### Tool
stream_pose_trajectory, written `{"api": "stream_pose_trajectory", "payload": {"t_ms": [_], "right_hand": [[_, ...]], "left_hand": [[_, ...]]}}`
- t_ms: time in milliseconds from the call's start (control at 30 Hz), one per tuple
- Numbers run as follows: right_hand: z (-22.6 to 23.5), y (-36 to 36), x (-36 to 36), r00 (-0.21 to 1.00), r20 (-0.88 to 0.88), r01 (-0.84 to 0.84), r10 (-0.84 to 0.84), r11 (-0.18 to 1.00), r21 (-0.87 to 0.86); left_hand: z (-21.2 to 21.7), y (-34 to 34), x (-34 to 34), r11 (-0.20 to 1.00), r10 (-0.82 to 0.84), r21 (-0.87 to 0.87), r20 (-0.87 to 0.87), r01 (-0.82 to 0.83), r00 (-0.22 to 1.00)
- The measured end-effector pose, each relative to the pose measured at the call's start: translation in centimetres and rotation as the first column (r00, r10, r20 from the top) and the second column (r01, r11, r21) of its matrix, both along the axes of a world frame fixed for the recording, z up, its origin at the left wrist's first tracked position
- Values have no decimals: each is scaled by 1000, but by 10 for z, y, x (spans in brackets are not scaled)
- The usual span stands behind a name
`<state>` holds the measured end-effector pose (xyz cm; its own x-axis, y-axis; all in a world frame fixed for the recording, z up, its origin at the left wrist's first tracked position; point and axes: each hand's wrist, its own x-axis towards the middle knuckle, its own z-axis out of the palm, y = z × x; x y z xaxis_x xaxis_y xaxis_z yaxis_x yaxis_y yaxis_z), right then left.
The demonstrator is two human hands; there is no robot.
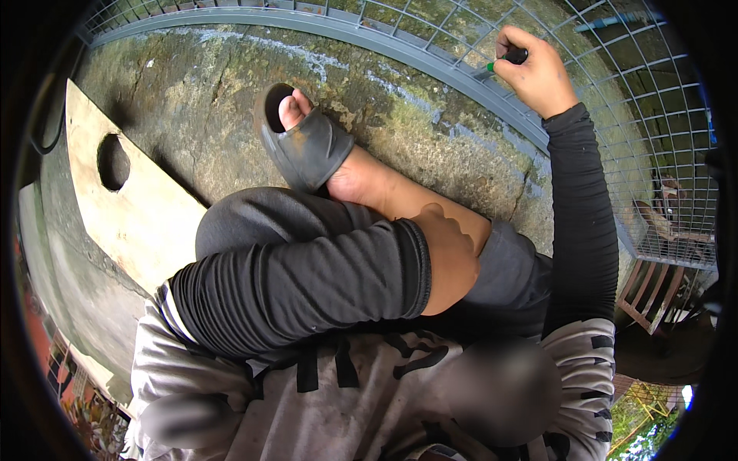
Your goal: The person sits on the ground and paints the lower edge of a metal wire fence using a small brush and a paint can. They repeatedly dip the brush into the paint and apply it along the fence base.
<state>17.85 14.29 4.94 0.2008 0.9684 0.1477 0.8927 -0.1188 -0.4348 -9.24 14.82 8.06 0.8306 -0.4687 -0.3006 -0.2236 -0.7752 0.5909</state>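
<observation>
My right hand (534, 71) is closed round the short black and green handle (513, 57) of a slim tool. Its narrow greyish end (483, 74) meets the grey bar of a wire mesh panel (430, 65); whether it is a brush or a blade I cannot make out. My left hand (452, 265) rests on my lower leg with its knuckles bent. Its fingers curl down out of sight, hiding whatever they may hold. Beyond that hand my foot wears a dark sandal (311, 150).
A pale wooden board (138, 215) with a round hole lies to my left. The concrete ground (215, 84) is stained, with grey-blue streaks beside the mesh. A slatted brown piece (653, 296) stands at the right, and a blue pipe (611, 21) shows behind the mesh.
</observation>
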Motion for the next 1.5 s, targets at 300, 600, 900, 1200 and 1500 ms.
{"api": "stream_pose_trajectory", "payload": {"t_ms": [300, 600, 900, 1200, 1500], "right_hand": [[-15, 20, 12, 983, -67, 164, -174, 977, -134], [-6, 5, 2, 992, 61, 111, -110, 994, -10], [19, -2, -25, 995, 47, 88, -89, 996, 33], [-1, -20, -30, 978, 207, -9, -8, 997, 80], [-41, -57, -55, 952, 306, -31, -25, 984, 177]], "left_hand": [[3, 1, 1, 1000, -23, 14, -19, 23, 1000], [1, -1, 1, 998, -42, 45, 17, 41, 999], [4, 1, 6, 992, -113, 55, -23, 114, 993], [1, -2, 4, 989, -127, 66, -62, 131, 990], [18, 8, -12, 999, 44, -37, 123, -40, 991]]}}
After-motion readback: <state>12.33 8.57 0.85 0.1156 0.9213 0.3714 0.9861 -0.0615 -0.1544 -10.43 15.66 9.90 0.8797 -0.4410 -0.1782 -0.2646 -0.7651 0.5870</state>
